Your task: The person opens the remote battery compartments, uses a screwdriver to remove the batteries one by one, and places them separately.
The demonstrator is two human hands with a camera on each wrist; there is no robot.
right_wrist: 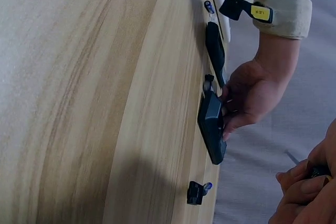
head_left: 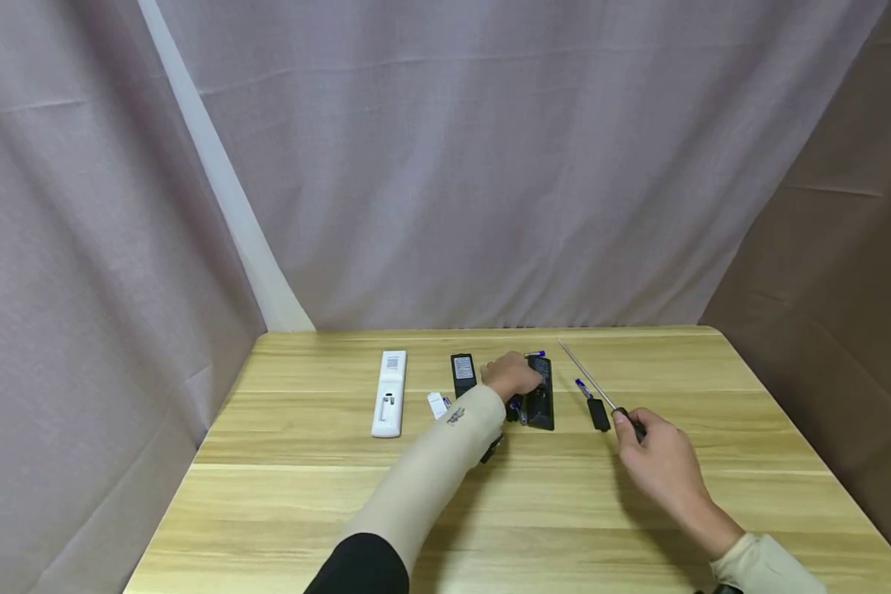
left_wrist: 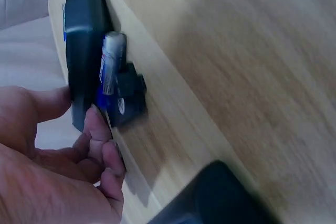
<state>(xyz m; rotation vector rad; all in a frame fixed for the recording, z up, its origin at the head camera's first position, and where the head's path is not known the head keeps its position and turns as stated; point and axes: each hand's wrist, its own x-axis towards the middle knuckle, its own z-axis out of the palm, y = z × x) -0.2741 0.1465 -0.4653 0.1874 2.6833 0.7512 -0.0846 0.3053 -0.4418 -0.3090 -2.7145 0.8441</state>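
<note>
My left hand [head_left: 511,375] grips a black remote control [head_left: 540,408] near its far end, thumb on one side and fingers on the other, as the left wrist view shows. Beside that remote lie a blue-and-silver battery [left_wrist: 111,64] and a small black battery cover [left_wrist: 128,100]. On the right, my right hand [head_left: 661,462] holds a screwdriver [head_left: 592,379] by its dark handle, its long metal shaft pointing up and away to the left. Just left of this hand, another black cover [head_left: 598,415] rests on the table with a blue battery [head_left: 582,388] at its end.
A white remote control [head_left: 389,396], its battery slot uncovered, lies on the left of the wooden table [head_left: 282,511]. Between it and my left forearm are a white cover [head_left: 437,404] and another black remote [head_left: 463,373]. Grey curtains [head_left: 490,181] hang behind the table.
</note>
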